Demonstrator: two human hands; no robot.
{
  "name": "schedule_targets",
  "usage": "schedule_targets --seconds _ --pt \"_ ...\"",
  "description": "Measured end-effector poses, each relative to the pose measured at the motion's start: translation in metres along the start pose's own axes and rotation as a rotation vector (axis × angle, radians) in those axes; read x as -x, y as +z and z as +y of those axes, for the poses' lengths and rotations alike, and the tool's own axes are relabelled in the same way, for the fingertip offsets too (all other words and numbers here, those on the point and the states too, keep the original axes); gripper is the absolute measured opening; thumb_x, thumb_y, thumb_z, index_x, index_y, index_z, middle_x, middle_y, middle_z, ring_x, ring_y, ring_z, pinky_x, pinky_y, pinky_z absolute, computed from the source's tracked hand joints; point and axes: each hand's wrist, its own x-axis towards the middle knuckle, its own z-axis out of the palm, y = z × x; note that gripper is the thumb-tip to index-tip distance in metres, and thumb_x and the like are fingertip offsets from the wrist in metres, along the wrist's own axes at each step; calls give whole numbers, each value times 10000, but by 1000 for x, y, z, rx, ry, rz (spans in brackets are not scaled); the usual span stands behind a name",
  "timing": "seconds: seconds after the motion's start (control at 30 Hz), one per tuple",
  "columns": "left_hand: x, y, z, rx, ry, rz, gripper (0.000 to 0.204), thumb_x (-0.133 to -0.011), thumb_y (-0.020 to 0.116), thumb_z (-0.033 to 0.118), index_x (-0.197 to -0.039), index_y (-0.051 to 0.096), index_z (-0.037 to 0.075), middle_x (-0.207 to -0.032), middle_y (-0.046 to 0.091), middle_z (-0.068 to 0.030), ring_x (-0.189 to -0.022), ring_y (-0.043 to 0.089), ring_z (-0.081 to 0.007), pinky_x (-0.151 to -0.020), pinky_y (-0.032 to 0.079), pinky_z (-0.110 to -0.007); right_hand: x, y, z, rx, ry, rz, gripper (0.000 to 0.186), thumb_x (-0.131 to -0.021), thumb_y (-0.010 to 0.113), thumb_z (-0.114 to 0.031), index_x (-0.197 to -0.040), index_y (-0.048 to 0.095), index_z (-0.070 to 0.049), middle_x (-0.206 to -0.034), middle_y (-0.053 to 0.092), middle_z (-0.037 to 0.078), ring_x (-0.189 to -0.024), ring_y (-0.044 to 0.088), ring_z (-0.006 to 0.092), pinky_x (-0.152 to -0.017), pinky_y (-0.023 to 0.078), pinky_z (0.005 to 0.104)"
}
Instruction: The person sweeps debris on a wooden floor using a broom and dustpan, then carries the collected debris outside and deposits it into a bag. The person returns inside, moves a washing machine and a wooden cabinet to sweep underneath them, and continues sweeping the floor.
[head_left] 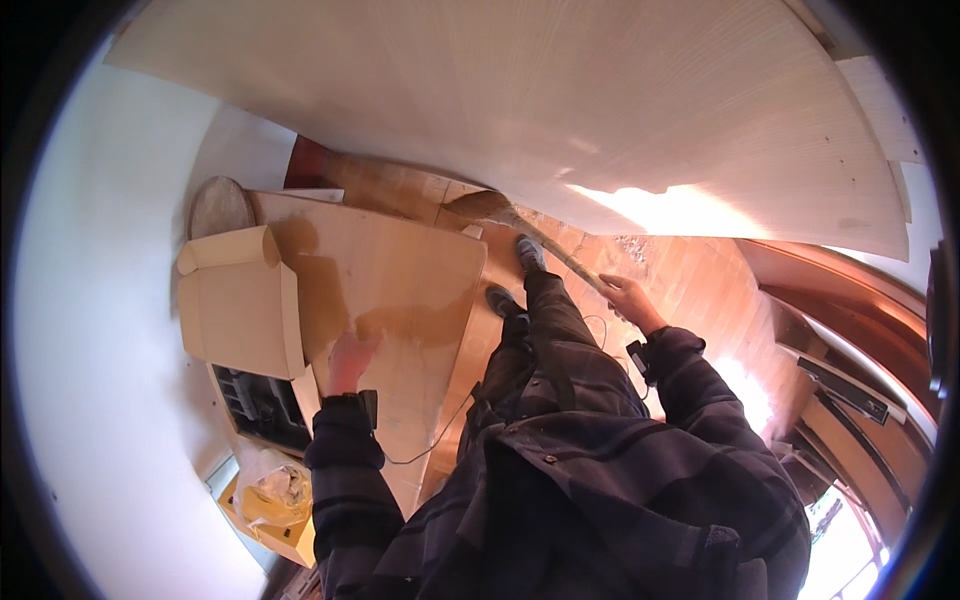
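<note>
My right hand (627, 300) is closed around the long, thin handle of a broom (558, 250). The handle slants down and forward to a brown, bushy head (480, 206) on the floor, at the lower edge of a large pale wood panel (500, 110). Over a light wood tabletop (420, 270) on the left hovers my left hand (350, 360), with nothing visible in it. Its fingers look loosely apart, though slightly blurred. An open cardboard box (235, 300) with dark contents (262, 405) stands beside that hand.
Small pale debris (632, 248) lies on the wooden floor (690, 275) near my feet. A thin cable (425, 450) runs by the tabletop's edge. At lower left sits a yellow box (290, 535) with a plastic bag (278, 492). Wooden furniture parts (850, 430) stand at right.
</note>
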Motion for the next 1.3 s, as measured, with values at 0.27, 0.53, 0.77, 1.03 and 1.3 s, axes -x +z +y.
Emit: schedule_targets --seconds 0.27,0.53,0.77,1.03,1.3 --pt "-51 -53 79 225 -187 -260 645 -721 806 438 -1107 642 -51 -1028 695 -199 -975 669 -323 -826 518 -394 -66 35 -69 -45 41 -337 383 -900 619 -295 -1217 640 -81 -677 546 0 -491 486 84 -423 392 250" --pt "-45 -53 93 269 -34 -69 711 -684 843 451 -1112 609 -66 -982 687 -210 -894 677 -312 -754 536 -389 -158 96 -124 -17 81 -480 257 -932 587 -307 -1040 663 -86 -732 604 55 -554 569 138 -462 440 300" --pt "-43 -60 103 111 -170 -108 861 -660 829 542 -1177 559 -92 -1126 656 -242 -1079 627 -362 -906 485 -422 -219 169 -162 702 -557 -46 293 -878 522 -160 -1134 639 -79 -920 694 189 -882 669 367 -748 529 476" --pt "-43 -66 110 70 -217 -146 915 -650 831 551 -1226 523 -90 -1176 633 -254 -1129 606 -360 -945 467 -443 -178 108 -121 826 -382 -72 378 -852 537 -135 -1221 589 -74 -871 683 219 -864 671 385 -746 524 481" --pt "-44 -64 108 51 -185 -160 998 -638 792 629 -1261 489 -90 -1203 627 -237 -1165 583 -355 -961 431 -508 -67 0 -58 687 -331 -17 252 -897 496 -124 -1113 597 -42 -806 641 276 -778 630 462 -668 486 549"
